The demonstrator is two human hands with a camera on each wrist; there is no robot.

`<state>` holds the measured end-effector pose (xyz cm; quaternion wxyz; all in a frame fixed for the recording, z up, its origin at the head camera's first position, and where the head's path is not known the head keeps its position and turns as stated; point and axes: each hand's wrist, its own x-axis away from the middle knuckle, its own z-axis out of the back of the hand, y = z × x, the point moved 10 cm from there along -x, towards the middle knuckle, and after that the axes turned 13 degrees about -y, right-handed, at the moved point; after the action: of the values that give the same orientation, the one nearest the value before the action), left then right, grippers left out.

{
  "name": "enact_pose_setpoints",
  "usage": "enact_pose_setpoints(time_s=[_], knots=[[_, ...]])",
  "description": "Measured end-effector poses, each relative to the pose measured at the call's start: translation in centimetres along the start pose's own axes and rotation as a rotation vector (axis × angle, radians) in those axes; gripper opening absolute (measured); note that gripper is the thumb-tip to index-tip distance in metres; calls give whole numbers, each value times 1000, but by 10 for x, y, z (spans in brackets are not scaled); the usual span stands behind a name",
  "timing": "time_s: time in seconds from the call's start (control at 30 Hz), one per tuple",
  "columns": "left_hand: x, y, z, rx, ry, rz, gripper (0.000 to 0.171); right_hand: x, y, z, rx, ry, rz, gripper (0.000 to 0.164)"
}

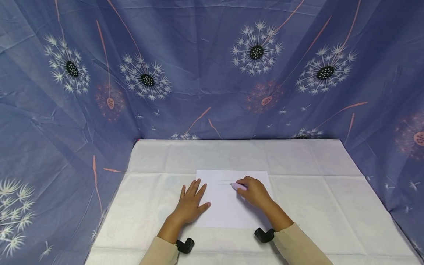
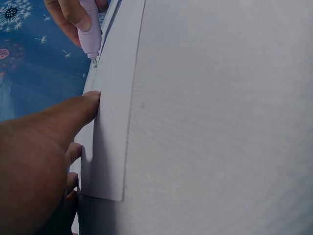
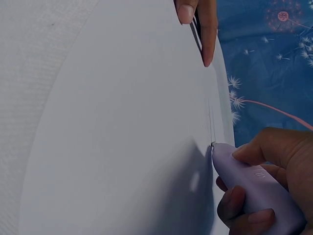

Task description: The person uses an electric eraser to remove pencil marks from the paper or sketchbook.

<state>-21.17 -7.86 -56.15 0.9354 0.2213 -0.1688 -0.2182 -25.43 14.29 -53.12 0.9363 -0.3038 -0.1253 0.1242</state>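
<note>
A white sheet of paper [image 1: 228, 211] lies on the table with faint thin lines [image 1: 225, 180] on its upper part. My right hand [image 1: 255, 192] grips a thick lilac pen-shaped tool [image 3: 254, 183], thumb and fingers wrapped round its body. Its narrow metal tip [image 2: 95, 62] is right at the paper, at the end of one line. At the sheet's left edge my left hand [image 1: 189, 206] rests with fingers spread, the thumb [image 2: 88, 103] lying over the paper. Part of the tool's rear end is hidden by the right hand in the head view.
A white cloth [image 1: 152, 156] with fold creases covers the table. Blue curtains [image 1: 198, 73] with dandelion prints stand behind it and at both sides. Black curved pieces [image 1: 264, 235] are worn at both wrists, by the beige sleeves [image 1: 299, 244].
</note>
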Motion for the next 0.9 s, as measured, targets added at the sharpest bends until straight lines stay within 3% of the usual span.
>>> enact_pose_setpoints(time_s=[0.63, 0.9], knots=[[1, 0, 0, 12, 45, -31, 74, 0, -1, 0, -2, 11, 11, 22], [0, 1, 1, 16, 30, -23, 73, 0, 1, -1, -3, 10, 2, 23]])
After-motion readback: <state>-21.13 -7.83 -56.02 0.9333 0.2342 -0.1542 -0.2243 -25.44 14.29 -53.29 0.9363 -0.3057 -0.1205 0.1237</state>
